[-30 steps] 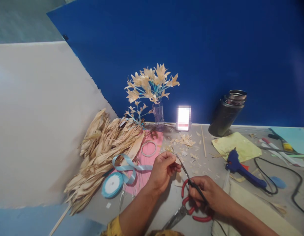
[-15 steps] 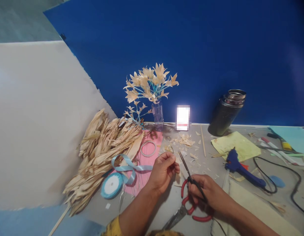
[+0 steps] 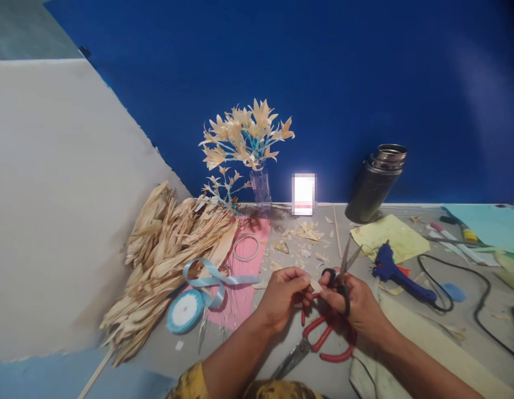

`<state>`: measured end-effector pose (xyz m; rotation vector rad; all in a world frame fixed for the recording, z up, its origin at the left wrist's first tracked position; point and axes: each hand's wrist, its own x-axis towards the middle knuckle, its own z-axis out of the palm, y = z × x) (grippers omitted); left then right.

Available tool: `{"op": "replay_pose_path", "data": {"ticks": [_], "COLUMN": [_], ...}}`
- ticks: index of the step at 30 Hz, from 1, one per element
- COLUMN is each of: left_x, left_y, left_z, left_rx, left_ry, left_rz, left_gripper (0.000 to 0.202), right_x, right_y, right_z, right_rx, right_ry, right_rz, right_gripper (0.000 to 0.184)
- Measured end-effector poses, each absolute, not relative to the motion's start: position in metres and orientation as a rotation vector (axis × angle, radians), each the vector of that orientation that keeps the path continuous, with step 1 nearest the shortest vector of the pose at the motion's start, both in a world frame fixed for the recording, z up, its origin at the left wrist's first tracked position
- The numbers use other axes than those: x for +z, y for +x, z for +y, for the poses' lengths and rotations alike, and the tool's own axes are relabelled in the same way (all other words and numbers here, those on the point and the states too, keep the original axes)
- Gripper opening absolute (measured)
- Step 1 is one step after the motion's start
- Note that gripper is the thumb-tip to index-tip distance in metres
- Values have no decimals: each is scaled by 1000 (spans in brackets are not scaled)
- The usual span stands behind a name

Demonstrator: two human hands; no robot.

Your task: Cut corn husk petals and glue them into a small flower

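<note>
Between hands (image 3: pixel 284 293) (image 3: pixel 359 305), husk piece (image 3: pixel 315 286), scissors (image 3: pixel 345 260) in right

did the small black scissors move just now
Yes. The small black scissors in the right hand swung right: tips were left of the wooden stick, now point up right of it. Left hand pinches a pale strip.

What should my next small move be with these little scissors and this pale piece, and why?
Probably tilt the small black scissors down to the pale piece. The blades stand open but point up, away from it, while the left hand pinches the piece beside the right hand.
</note>
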<state>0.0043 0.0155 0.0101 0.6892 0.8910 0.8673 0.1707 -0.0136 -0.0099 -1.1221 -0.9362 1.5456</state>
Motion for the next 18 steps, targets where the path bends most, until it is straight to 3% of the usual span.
{"op": "replay_pose_path", "data": {"ticks": [3, 18], "left_x": [9, 9], "left_y": [8, 20], "left_z": [12, 3], "left_rx": [863, 909], "left_ry": [639, 631], "left_rz": [816, 900], "left_gripper": [38, 33], "right_x": [-6, -16], "right_y": [168, 171], "right_z": [-14, -11], "right_rx": [1563, 1493], "right_ry": [-1054, -1110], "right_rz": [-854, -915], "right_gripper": [42, 42]}}
